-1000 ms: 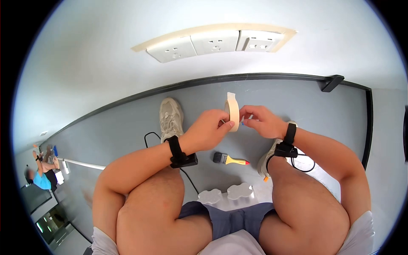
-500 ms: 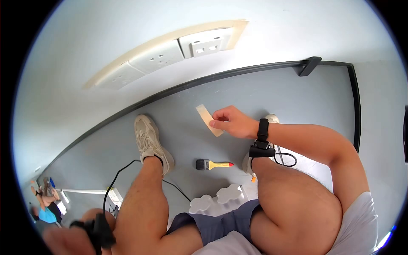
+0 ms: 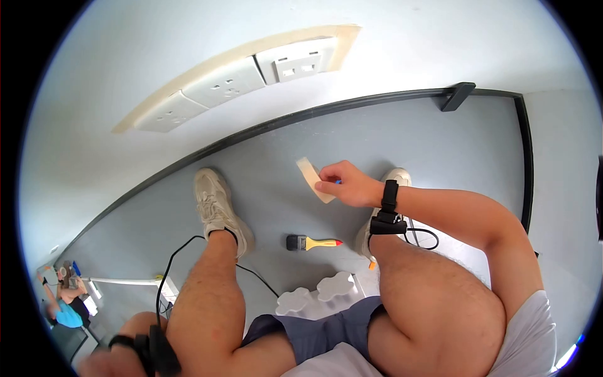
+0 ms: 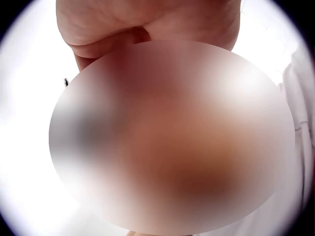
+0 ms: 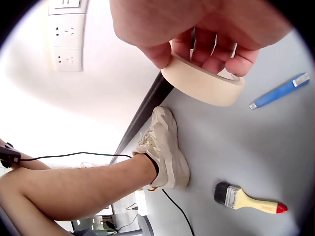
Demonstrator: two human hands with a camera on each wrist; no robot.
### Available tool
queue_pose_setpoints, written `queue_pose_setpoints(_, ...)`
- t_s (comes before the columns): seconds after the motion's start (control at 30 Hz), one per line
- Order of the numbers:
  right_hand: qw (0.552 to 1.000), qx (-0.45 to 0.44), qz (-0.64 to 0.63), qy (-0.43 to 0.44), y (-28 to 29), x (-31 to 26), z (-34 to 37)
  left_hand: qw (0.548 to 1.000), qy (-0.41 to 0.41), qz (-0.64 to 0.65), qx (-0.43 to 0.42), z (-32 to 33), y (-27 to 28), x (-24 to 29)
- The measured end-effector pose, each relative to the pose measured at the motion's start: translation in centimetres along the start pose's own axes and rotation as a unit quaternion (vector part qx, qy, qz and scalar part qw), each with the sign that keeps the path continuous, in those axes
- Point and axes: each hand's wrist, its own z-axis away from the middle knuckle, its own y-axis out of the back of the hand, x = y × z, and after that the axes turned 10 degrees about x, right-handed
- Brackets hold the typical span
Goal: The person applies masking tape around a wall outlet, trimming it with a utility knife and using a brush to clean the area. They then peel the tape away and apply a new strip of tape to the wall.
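In the head view, the right hand [image 3: 352,183] pinches a roll of cream tape [image 3: 313,180] above the floor. Seen from the right wrist, the thumb and curled fingers of the right hand [image 5: 202,29] grip the tape roll [image 5: 204,86] by its ring. The left hand [image 3: 103,363] is low at the lower left, blurred, beside the left leg; its fingers cannot be made out. In the left wrist view the middle is blurred, with part of the left hand [image 4: 147,19] at the top.
A brush [image 3: 314,242] with a yellow handle lies on the floor, near a blue cutter [image 5: 280,93]. White sockets [image 3: 226,83] on the wall have tape around them. Shoes [image 3: 213,200], a black cable [image 3: 257,276], white scalloped blocks [image 3: 336,286] and a distant person [image 3: 68,314] are also there.
The left hand has left the tape roll and moved down to the lower left, while the right hand now holds the roll. The view has shifted, showing the sockets farther left.
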Motion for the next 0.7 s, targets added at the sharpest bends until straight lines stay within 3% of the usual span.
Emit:
queue_pose_setpoints(0.03, 0.999, -0.001, 0.029, 0.016, -0.1, 0.2, 0.0, 0.998, 0.050, -0.025, -0.021, 0.5, 1.0, -1.4)
queue_pose_setpoints(0.07, 0.999, -0.005, 0.024, 0.022, -0.1, 0.3, 0.0, 0.994, 0.049, -0.019, -0.097, 1.2, 3.0, -4.5)
queue_pose_setpoints(0.1, 0.997, 0.018, 0.042, 0.057, 0.0, 0.1, 0.1, 0.994, 0.087, -0.066, -0.013, 2.8, 1.6, -7.4)
queue_pose_setpoints(0.17, 0.993, 0.033, 0.053, 0.100, -0.1, -0.7, 0.4, 0.969, 0.201, -0.144, -0.018, 2.4, -1.9, -11.3)
queue_pose_setpoints(0.23, 0.992, 0.103, 0.012, 0.070, -0.1, -2.3, 1.1, 0.936, 0.322, -0.118, -0.079, 3.6, -3.4, -17.0)
queue_pose_setpoints(0.3, 0.993, 0.086, -0.009, 0.077, -0.4, -2.9, 1.2, 0.905, 0.425, -0.029, -0.025, 7.6, -5.7, -22.8)
queue_pose_setpoints(0.37, 0.991, 0.051, 0.011, 0.122, -0.2, -2.1, 0.4, 0.878, 0.471, -0.076, -0.048, 9.7, -7.6, -25.8)
queue_pose_setpoints(0.5, 0.989, -0.038, -0.129, 0.067, -1.1, -2.4, -0.2, 0.883, 0.461, -0.063, -0.056, 11.8, -11.0, -26.3)
queue_pose_setpoints(0.7, 0.986, -0.096, -0.108, 0.079, -1.4, -2.8, 0.3, 0.894, 0.435, -0.075, -0.073, 12.0, -11.9, -25.3)
